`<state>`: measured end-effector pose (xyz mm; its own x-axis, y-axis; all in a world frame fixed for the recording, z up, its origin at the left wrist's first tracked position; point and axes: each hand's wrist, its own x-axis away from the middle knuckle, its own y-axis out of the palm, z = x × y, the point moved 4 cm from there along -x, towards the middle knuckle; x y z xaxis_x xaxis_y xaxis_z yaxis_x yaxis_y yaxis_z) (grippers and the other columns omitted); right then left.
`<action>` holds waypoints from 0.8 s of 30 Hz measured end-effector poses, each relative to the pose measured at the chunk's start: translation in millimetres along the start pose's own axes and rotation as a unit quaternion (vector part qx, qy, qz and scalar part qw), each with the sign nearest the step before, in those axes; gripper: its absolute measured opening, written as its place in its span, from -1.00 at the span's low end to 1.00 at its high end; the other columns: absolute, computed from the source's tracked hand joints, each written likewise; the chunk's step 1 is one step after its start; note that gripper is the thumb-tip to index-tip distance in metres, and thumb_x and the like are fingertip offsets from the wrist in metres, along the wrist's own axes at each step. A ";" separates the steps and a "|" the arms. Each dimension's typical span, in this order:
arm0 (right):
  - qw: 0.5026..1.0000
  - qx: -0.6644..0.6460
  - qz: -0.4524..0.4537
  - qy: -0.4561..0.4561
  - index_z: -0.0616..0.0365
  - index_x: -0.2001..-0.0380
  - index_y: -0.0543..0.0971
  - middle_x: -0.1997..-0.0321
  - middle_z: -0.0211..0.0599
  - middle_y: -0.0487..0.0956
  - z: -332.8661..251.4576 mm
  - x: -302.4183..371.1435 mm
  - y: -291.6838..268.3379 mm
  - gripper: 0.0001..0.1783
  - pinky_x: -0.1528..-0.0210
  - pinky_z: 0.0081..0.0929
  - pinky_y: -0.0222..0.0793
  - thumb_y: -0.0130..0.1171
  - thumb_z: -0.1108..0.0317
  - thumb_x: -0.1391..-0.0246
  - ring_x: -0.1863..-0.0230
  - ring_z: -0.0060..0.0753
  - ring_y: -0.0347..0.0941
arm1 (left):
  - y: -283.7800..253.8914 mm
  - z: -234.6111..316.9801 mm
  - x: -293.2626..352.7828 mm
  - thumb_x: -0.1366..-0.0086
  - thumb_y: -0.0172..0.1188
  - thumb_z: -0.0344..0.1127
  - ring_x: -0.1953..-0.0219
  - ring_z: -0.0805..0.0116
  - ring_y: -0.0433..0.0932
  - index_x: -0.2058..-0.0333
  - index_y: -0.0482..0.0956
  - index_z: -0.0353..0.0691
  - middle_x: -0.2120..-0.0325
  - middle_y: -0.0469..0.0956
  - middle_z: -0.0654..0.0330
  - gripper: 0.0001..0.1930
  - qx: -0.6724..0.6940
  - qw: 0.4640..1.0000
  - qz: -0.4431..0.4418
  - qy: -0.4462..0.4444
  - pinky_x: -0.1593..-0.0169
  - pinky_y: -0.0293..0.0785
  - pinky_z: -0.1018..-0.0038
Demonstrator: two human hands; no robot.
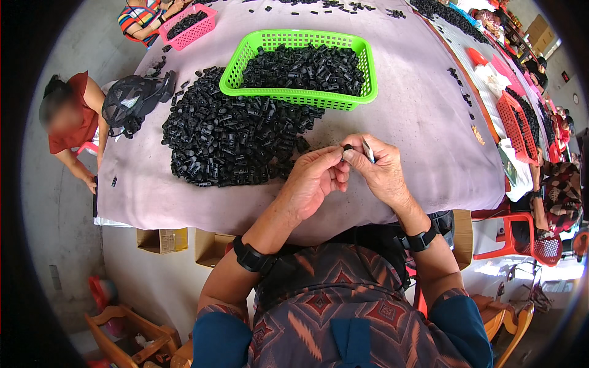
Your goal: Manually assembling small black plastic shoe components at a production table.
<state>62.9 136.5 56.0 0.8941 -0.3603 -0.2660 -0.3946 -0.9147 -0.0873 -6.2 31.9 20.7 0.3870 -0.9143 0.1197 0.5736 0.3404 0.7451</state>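
Left hand [314, 182] and right hand [383, 173] pinch small black part [347, 148] beside loose pile [215, 138]; right also grips silver tool [368, 150]. Green basket [294, 95], pink basket [195, 37] hold black pieces [300, 70].

- Desk [429, 153] covered by pale mauve cloth [411, 92]
- Heap of black parts [227, 135]
- Green basket [294, 97] beside the heap
- Pink basket [195, 35], far left
- Loose black pieces [454, 74] toward the right edge

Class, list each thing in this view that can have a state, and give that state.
Left hand, fingertips pinched
Right hand, closed on slim silvery tool
Small black part, held at the fingertips
Green basket, holding many black pieces
Black pile, loose and heaped
Pink basket, holding black pieces
Cardboard box, open
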 end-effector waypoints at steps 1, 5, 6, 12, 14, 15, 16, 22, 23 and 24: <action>1.000 0.000 0.000 0.000 0.30 0.31 0.49 0.50 -0.43 0.50 0.3 0.0 0.0 -0.90 0.36 -0.67 0.38 0.06 0.53 -0.07 0.44 -0.68 0.41 | -0.1 -0.2 0.0 -0.27 -0.01 -0.27 0.51 0.54 0.34 0.33 0.49 -0.21 0.53 0.40 0.33 -0.84 0.000 1.000 0.000 -0.001 0.39 0.34 0.51; 1.000 -0.001 -0.003 0.002 0.30 0.32 0.49 0.50 -0.44 0.50 1.0 0.0 0.3 -0.90 0.37 -0.67 0.37 0.06 0.53 -0.07 0.44 -0.69 0.40 | -0.9 -1.0 -0.2 -0.28 -0.01 -0.27 0.51 0.54 0.34 0.34 0.48 -0.21 0.53 0.40 0.33 -0.84 0.001 1.000 -0.002 -0.002 0.39 0.34 0.51; 1.000 -0.001 -0.003 0.002 0.30 0.32 0.49 0.50 -0.43 0.50 1.0 0.0 0.5 -0.90 0.37 -0.67 0.37 0.06 0.53 -0.07 0.44 -0.69 0.40 | -1.1 -1.1 -0.3 -0.28 -0.01 -0.26 0.51 0.55 0.34 0.34 0.48 -0.20 0.53 0.40 0.34 -0.84 0.001 1.000 0.000 -0.003 0.39 0.34 0.51; 1.000 0.002 0.000 0.009 0.31 0.32 0.49 0.49 -0.43 0.50 2.4 0.2 0.2 -0.90 0.36 -0.67 0.37 0.06 0.52 -0.07 0.44 -0.68 0.41 | -0.5 -1.1 -0.1 -0.28 -0.01 -0.26 0.51 0.55 0.34 0.35 0.48 -0.20 0.53 0.40 0.33 -0.84 0.001 1.000 0.006 -0.004 0.39 0.33 0.51; 1.000 -0.003 -0.002 0.008 0.31 0.32 0.49 0.49 -0.43 0.50 4.6 0.3 -0.6 -0.90 0.36 -0.66 0.37 0.06 0.52 -0.07 0.44 -0.68 0.41 | -0.9 -1.5 -0.3 -0.28 0.00 -0.25 0.51 0.54 0.34 0.35 0.47 -0.20 0.53 0.39 0.33 -0.84 0.004 1.000 0.006 -0.004 0.39 0.33 0.51; 1.000 -0.007 -0.004 0.007 0.31 0.31 0.50 0.48 -0.43 0.50 5.2 0.3 -0.7 -0.89 0.35 -0.66 0.38 0.06 0.52 -0.07 0.43 -0.68 0.41 | -1.2 -1.7 -0.4 -0.28 0.00 -0.25 0.51 0.54 0.34 0.35 0.47 -0.20 0.52 0.39 0.33 -0.84 0.002 1.000 0.003 -0.004 0.40 0.33 0.51; 1.000 -0.007 -0.004 0.007 0.31 0.31 0.50 0.48 -0.43 0.50 5.1 0.2 -0.6 -0.89 0.35 -0.66 0.38 0.06 0.52 -0.07 0.43 -0.68 0.41 | -1.3 -1.8 -0.5 -0.28 0.00 -0.25 0.51 0.54 0.34 0.36 0.47 -0.20 0.52 0.39 0.33 -0.84 0.000 1.000 0.000 -0.004 0.40 0.33 0.51; 1.000 -0.016 -0.003 0.008 0.31 0.32 0.49 0.48 -0.43 0.50 4.5 0.3 0.2 -0.90 0.36 -0.66 0.38 0.07 0.53 -0.07 0.44 -0.68 0.41 | -2.4 -2.2 -0.6 -0.27 0.00 -0.25 0.51 0.54 0.34 0.35 0.47 -0.20 0.53 0.39 0.32 -0.84 0.002 1.000 0.007 -0.005 0.40 0.33 0.51; 1.000 -0.013 -0.007 0.013 0.31 0.33 0.49 0.48 -0.44 0.50 3.7 0.5 0.5 -0.90 0.36 -0.67 0.38 0.07 0.53 -0.06 0.44 -0.69 0.40 | -3.0 -2.6 -0.6 -0.27 0.00 -0.25 0.51 0.54 0.34 0.35 0.47 -0.20 0.53 0.39 0.32 -0.84 0.002 1.000 0.007 -0.005 0.40 0.33 0.51; 1.000 -0.009 -0.010 0.019 0.31 0.33 0.49 0.48 -0.45 0.49 3.4 0.6 0.6 -0.91 0.36 -0.67 0.38 0.07 0.54 -0.06 0.44 -0.69 0.40 | -4.0 -3.3 -0.9 -0.27 0.00 -0.25 0.51 0.54 0.34 0.34 0.47 -0.20 0.54 0.39 0.32 -0.84 -0.001 1.000 0.010 -0.004 0.40 0.33 0.51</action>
<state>62.5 136.3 52.5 0.9095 -0.3472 -0.2284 -0.3719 -0.9253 -0.0742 -6.5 32.0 15.4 0.3926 -0.9091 0.1394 0.5670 0.3586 0.7415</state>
